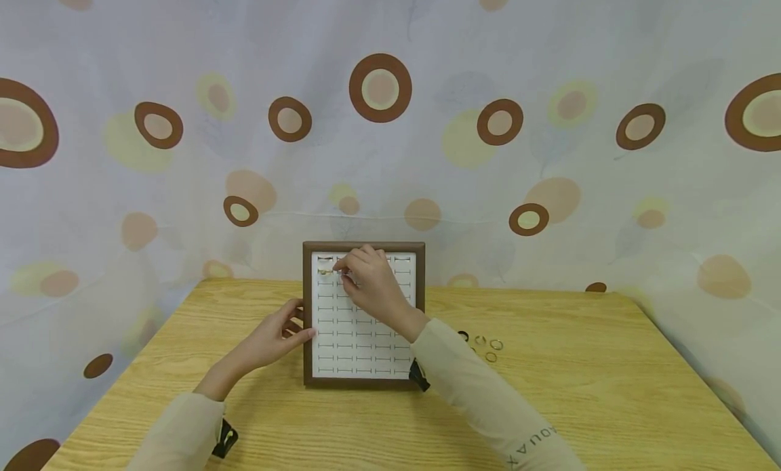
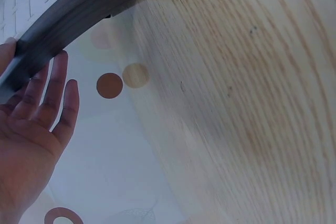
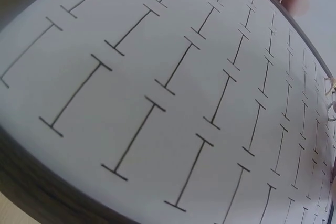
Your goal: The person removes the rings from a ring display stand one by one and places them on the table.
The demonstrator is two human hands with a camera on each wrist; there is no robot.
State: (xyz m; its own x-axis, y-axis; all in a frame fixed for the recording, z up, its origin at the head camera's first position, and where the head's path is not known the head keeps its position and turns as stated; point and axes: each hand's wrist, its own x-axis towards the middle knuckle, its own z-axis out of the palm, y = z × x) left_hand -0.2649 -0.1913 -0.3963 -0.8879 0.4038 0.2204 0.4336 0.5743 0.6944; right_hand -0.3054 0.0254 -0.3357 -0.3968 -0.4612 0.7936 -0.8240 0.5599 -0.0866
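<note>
Circle-patterned cloth [image 1: 378, 159] behind slotted board [image 1: 366, 352]; wood-grain table [image 1: 579, 390] under it. Board on table, white with brown frame [image 1: 421, 281]. Cream right sleeve [image 1: 472, 383] at board's lower right corner. Right hand [image 1: 375, 281] over board's upper half, fingertips and thumb together in a pinch. Left hand [image 1: 276, 335] at board's left edge, clamped on frame, thumb in front, fingers behind. Loose rings [image 1: 493, 351] on table right of board, one dark. Gold ring [image 1: 325, 272] at board's upper left. Silver ring [image 3: 331, 111] beside it, in right-hand pinch, partly hidden.
</note>
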